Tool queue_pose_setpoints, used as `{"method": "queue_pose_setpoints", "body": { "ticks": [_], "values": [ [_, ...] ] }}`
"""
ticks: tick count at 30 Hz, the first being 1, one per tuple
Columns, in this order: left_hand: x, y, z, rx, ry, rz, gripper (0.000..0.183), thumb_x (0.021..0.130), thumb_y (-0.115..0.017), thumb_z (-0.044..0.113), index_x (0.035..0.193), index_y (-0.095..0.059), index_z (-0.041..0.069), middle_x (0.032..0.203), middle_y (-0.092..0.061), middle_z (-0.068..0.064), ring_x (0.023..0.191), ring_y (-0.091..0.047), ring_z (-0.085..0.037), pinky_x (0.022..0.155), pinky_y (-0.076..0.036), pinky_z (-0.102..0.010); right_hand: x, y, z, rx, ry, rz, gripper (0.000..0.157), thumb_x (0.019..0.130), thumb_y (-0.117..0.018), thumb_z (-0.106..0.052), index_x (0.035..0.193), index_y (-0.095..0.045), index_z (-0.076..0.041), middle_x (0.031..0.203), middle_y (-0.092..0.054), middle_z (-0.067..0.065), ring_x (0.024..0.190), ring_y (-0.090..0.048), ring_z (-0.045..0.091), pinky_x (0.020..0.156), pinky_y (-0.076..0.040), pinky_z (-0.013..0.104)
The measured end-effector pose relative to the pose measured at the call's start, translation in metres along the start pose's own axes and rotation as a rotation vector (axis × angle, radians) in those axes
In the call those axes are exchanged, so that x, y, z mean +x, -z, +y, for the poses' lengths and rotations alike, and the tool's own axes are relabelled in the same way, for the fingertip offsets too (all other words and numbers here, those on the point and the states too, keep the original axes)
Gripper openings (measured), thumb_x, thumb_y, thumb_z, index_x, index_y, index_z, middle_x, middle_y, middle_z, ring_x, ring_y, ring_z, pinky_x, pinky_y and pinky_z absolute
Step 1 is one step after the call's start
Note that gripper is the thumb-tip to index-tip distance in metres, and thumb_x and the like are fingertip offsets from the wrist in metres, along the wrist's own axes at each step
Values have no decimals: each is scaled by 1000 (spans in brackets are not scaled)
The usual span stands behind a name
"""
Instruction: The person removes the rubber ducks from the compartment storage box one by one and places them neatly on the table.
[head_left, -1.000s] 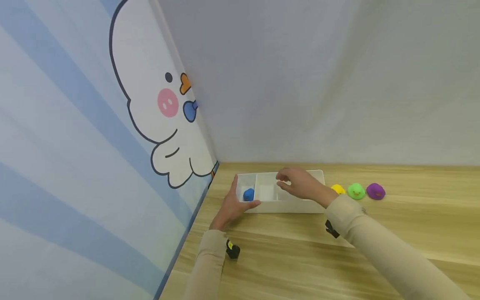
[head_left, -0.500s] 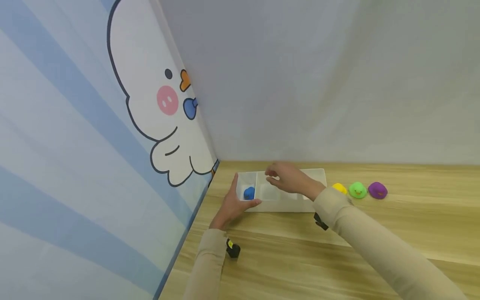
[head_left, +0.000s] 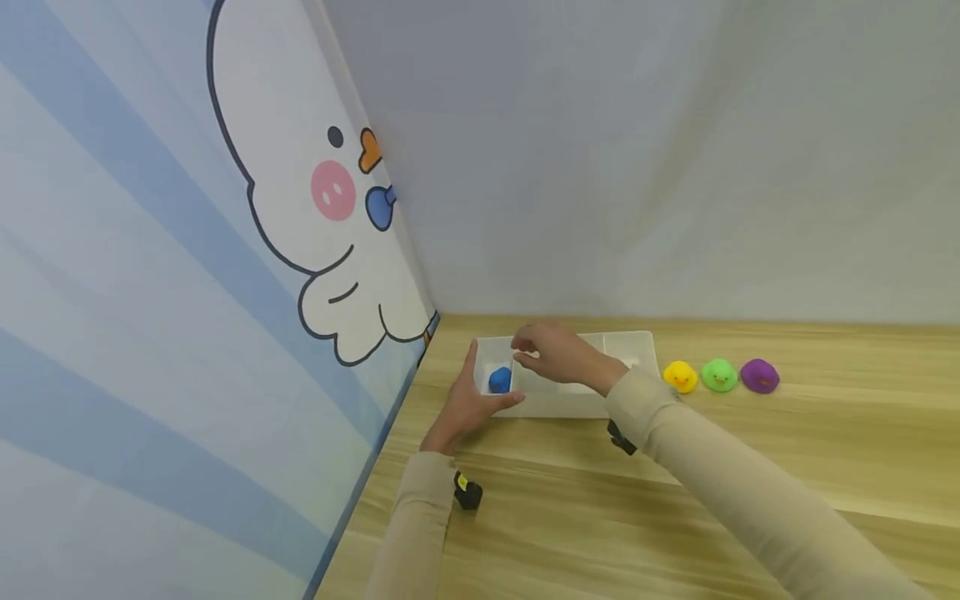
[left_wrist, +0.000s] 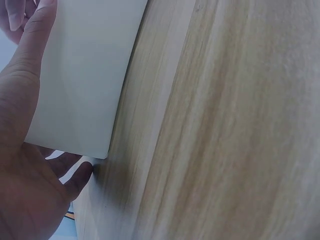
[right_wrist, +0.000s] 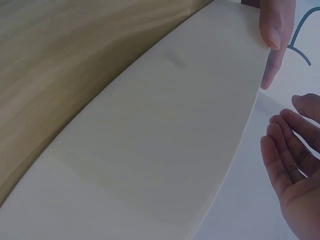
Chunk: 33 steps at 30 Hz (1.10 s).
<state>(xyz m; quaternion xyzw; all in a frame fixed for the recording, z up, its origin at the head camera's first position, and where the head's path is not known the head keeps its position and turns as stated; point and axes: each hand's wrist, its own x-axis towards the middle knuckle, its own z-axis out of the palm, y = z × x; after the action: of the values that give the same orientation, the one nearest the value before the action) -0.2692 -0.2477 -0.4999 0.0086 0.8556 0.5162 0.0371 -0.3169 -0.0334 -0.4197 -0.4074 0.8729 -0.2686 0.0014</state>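
Note:
A long white divided box [head_left: 558, 407] stands on the table. My left hand [head_left: 461, 412] grips its left end, thumb along the front rim and fingers at the end wall; the left wrist view shows the thumb across the plain side wall [left_wrist: 90, 75]. A small blue toy duck [head_left: 500, 381] sits in the leftmost compartment. Over the box, just right of that duck, hovers my right hand [head_left: 566, 357]. Its fingers [right_wrist: 280, 157] are loosely bent with a gap to the thumb, and nothing is between them in the right wrist view. It hides part of the box's middle.
Yellow [head_left: 680, 377], green [head_left: 720, 376] and purple [head_left: 761, 377] toy ducks stand in a row right of the box. A pale curtain [head_left: 637, 167] hangs behind the wooden table [head_left: 570, 517]. A striped sheet with a cartoon [head_left: 277, 167] borders the left side.
My right hand has moved left above the box, towards the blue duck's compartment, and its sleeve has uncovered the yellow duck. My left hand keeps its grip on the box's left end.

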Motion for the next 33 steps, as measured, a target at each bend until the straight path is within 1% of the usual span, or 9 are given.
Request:
{"method": "queue_pose_setpoints", "body": {
  "ticks": [4,6,13,19,23,26,29,31,33],
  "values": [
    [3,1,3,23,15,8,130,73,-89,52,163,4,41,164,-35,-6,129,-52,-27,110,-45,-48,3,2,-4,-1,1,-8,27,102,-62,-18,120,-70,1,114,-73,15,104,-70,28,94,-59,44],
    [5,1,5,25,10,7,130,73,-89,52,163,4,41,164,-36,-7,129,-53,-28,110,-46,-50,5,3,-4,-12,9,-6,26,102,-62,-18,120,-70,0,114,-73,15,104,-70,28,94,-59,44],
    [13,1,10,21,-22,-11,129,74,-88,53,163,4,42,158,-42,-8,121,-56,-25,102,-49,-43,8,10,-5,-10,-3,-11,26,103,-61,-18,121,-69,-1,115,-72,16,106,-69,29,95,-58,46],
    [8,3,7,15,-33,-13,129,76,-88,50,163,6,39,152,-48,-8,115,-57,-22,97,-49,-37,16,-3,-6,-30,11,-28,25,102,-63,-16,119,-70,0,115,-73,15,105,-69,28,94,-58,44],
    [5,0,7,12,-33,-18,128,76,-88,50,164,5,37,157,-44,-7,120,-57,-24,103,-48,-41,19,-12,-6,-38,10,-68,26,101,-63,-16,119,-70,1,114,-73,15,105,-70,29,94,-58,44],
    [3,-1,7,15,-22,-21,128,76,-87,52,163,6,39,168,-30,-8,141,-47,-28,117,-42,-49,23,-17,-7,-40,-3,-101,25,101,-64,-15,118,-72,1,114,-74,15,107,-70,29,95,-59,44],
    [0,-1,6,28,2,-12,129,75,-87,55,162,6,41,174,-15,-6,156,-28,-30,126,-30,-54,27,-21,-11,-34,-16,-128,24,100,-65,-13,118,-73,0,116,-75,15,109,-71,30,96,-59,45],
    [-2,0,5,35,15,-4,129,74,-87,56,162,6,43,174,-11,-4,159,-20,-30,128,-25,-55,29,-23,-14,-35,-24,-142,24,99,-65,-13,118,-73,0,116,-75,15,110,-70,30,96,-59,45],
    [-3,0,4,36,17,2,129,74,-87,56,162,6,43,174,-11,-4,160,-18,-31,128,-25,-56,31,-25,-16,-49,-32,-149,24,98,-66,-12,117,-74,0,115,-76,14,109,-70,29,94,-59,44]
  ]
}}
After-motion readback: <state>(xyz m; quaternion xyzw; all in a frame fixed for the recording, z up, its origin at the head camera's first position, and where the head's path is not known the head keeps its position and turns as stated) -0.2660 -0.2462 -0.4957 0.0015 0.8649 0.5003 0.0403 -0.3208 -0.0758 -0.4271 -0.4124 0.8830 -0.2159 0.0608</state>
